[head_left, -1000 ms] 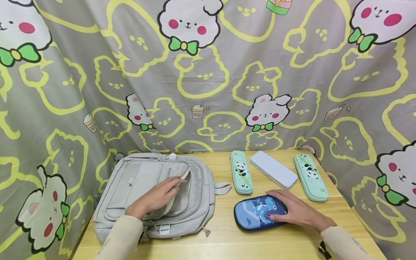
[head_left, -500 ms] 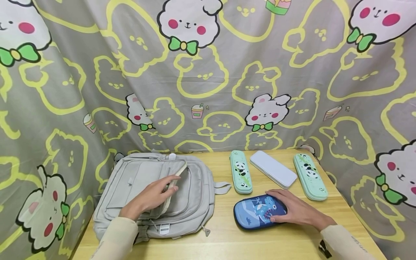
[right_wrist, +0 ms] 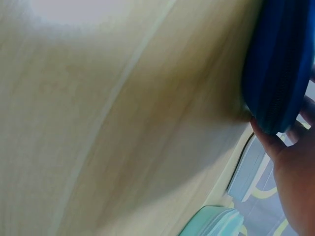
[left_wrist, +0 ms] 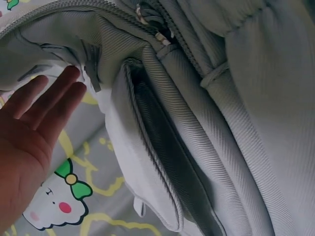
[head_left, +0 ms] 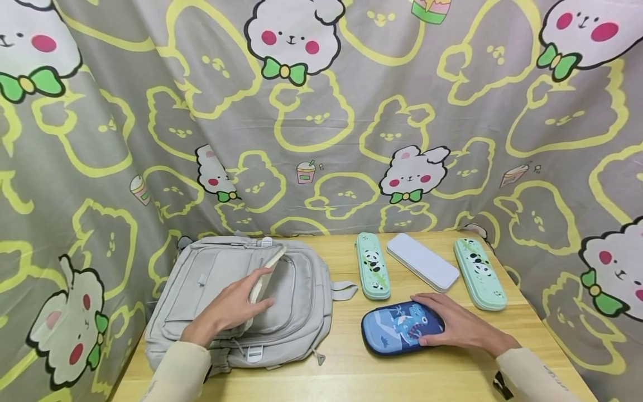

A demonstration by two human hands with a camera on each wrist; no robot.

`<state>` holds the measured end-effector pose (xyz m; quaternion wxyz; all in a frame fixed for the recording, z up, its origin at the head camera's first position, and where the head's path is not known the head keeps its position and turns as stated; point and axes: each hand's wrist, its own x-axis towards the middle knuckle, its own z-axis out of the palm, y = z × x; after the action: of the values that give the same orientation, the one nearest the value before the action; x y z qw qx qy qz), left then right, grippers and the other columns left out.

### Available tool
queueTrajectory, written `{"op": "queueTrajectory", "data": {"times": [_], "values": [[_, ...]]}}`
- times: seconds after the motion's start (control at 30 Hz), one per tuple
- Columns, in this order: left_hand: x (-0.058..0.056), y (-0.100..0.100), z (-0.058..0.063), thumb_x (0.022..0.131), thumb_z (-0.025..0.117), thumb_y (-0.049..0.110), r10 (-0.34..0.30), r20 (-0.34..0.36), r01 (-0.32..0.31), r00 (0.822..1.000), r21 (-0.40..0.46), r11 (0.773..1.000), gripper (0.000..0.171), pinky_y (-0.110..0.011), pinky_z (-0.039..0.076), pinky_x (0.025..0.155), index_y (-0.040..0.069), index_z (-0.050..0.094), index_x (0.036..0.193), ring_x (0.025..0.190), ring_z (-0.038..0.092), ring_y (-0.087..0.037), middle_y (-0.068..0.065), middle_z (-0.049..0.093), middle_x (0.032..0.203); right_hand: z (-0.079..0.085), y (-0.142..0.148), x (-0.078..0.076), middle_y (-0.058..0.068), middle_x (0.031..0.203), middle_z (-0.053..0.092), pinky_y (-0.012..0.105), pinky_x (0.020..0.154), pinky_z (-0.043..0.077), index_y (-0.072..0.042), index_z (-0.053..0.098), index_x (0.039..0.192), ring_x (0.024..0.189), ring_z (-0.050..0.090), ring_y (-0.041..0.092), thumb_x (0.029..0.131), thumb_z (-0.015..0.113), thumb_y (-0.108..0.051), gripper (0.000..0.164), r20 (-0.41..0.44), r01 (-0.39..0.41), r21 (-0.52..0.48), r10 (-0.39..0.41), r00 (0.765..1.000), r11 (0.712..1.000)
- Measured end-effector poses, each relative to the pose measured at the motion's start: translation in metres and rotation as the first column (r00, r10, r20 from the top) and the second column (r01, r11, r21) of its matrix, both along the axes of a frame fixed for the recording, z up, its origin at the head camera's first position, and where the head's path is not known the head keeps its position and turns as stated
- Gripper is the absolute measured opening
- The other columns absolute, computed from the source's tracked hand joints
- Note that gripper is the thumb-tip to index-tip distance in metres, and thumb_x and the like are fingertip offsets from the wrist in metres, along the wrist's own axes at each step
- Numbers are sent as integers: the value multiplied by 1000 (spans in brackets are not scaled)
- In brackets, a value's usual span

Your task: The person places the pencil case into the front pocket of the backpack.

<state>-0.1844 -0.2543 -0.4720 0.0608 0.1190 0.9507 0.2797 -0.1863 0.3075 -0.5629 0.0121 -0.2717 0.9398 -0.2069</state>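
A light grey backpack (head_left: 201,268) lies on the left of the table, its front pocket unzipped and its pale-lined flap (head_left: 277,258) raised. My left hand (head_left: 226,304) is at this flap, the fingers near its edge and the thumb over the pocket opening. In the left wrist view, the left hand (left_wrist: 24,152) has its visible fingers extended beside the grey fabric. My right hand (head_left: 459,326) grips the right end of a blue dinosaur pencil case (head_left: 389,332), which lies on the table. In the right wrist view, the pencil case's zipped side (right_wrist: 275,69) shows between thumb and fingers.
Behind the blue case lie a mint panda pencil case (head_left: 369,279), a white case (head_left: 423,263) and a second mint panda pencil case (head_left: 484,287). A backpack strap loop (head_left: 344,290) sticks out to the right. A patterned curtain (head_left: 321,123) hangs behind the table (head_left: 301,385).
My left hand has drawn back a little to the left from the pocket opening, and the flap's edge has shifted left with it. The right hand and the blue pencil case have stayed in place.
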Motion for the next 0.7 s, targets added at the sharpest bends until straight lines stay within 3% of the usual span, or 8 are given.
{"op": "queueTrajectory", "data": {"times": [0.4,0.7], "values": [[1,-6,1,103,65,13,-63,-104,64,993,2,998,67,-67,50,110,29,46,165,144,57,-44,-13,54,166,2,1,1,11,161,55,65,104,52,-24,53,163,142,55,37,76,88,-73,106,32,-16,-8,16,999,1000],[4,-8,2,105,60,3,-86,-150,91,985,25,996,66,-67,46,116,28,49,165,151,51,-42,-10,51,168,3,2,2,12,160,55,65,103,52,-22,53,162,141,55,37,76,89,-73,106,23,-19,-14,19,1000,1000]]}}
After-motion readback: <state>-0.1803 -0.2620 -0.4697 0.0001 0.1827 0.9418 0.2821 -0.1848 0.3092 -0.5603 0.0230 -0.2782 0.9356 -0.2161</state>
